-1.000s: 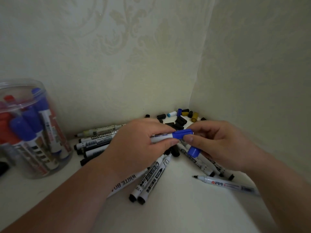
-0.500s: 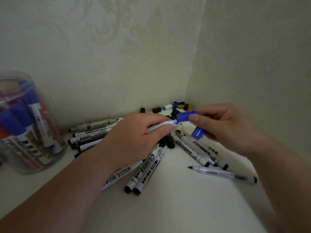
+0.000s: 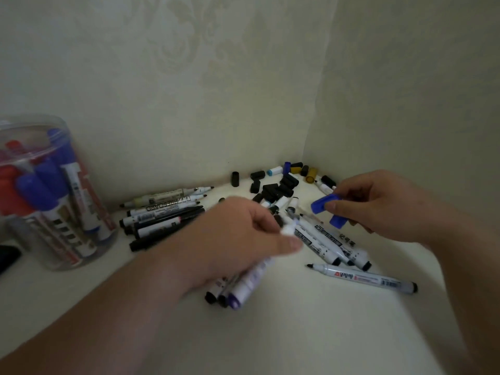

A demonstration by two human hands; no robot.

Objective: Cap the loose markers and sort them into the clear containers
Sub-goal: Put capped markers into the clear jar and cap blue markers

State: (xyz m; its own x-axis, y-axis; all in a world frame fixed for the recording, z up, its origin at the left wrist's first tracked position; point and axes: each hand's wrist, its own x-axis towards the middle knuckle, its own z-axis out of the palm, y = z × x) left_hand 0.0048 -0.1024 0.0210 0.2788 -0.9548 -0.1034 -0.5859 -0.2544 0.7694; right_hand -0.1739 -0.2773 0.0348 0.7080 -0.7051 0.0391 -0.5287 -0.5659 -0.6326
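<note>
The blue-ended marker [image 3: 251, 282] lies slantwise in the left hand [image 3: 238, 239], whose fingers are curled round its white barrel. Its blue butt sticks out below the palm toward seven o'clock, and its neck pokes out between thumb and forefinger toward one o'clock. That end is blurred, so I cannot make out the nib.

At three o'clock from it, and clear of it, the right hand [image 3: 384, 204] pinches a blue cap [image 3: 324, 203] between thumb and fingertips, the cap's open end turned toward the marker. A second blue cap [image 3: 338, 221] sits lower in the same hand, tucked under the curled fingers.

Under and between the two hands, three uncapped markers [image 3: 332, 244] lie side by side on the white tabletop [image 3: 297, 334]. Just at five o'clock of them is a single marker with a red logo [image 3: 362, 277], lying alone. Two more black-ended barrels [image 3: 216, 295] show beneath the left wrist, touching the held marker.

In the far corner, at twelve o'clock, there is a heap of loose black caps [image 3: 278, 185] with a yellow cap [image 3: 311, 175] among them. A row of uncapped markers [image 3: 162, 215] lies along the wall at ten o'clock. At nine o'clock stands the clear container [image 3: 51, 196], holding capped blue and red markers upright.
</note>
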